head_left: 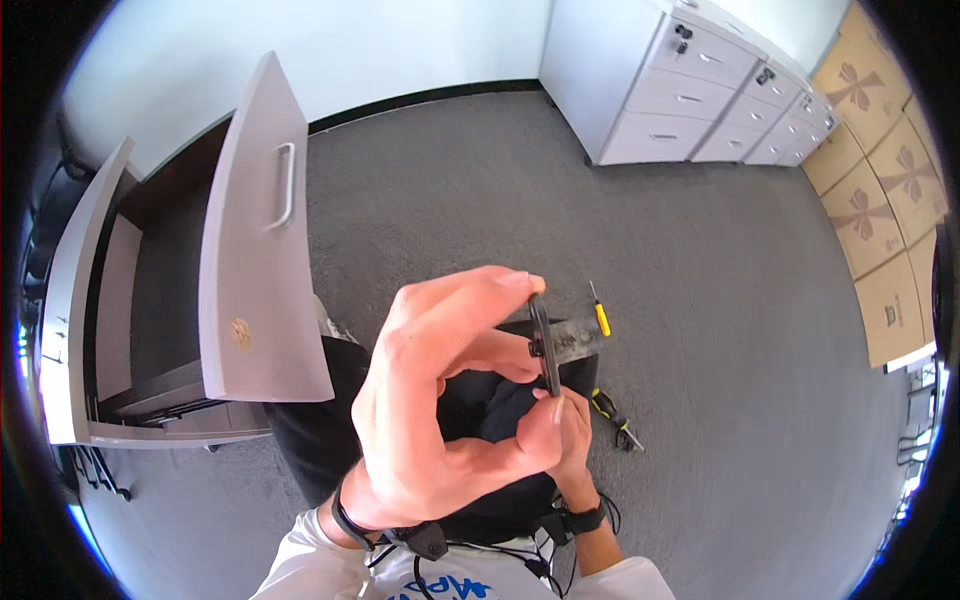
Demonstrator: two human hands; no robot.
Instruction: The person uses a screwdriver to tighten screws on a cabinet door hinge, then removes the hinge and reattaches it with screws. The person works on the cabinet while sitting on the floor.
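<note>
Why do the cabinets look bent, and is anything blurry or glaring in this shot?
Head view: the fisheye lens bows the open grey drawer cabinet and the row of pale filing cabinets toward the dark round rim; light is soft and even, without harsh glare; the close left hand pinching a thin black oval part looks oversized and slightly soft.

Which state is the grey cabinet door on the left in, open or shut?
Open. The cabinet door swings out over the carpet, showing its inner face with a handle, and the dark cabinet interior is exposed.
</note>
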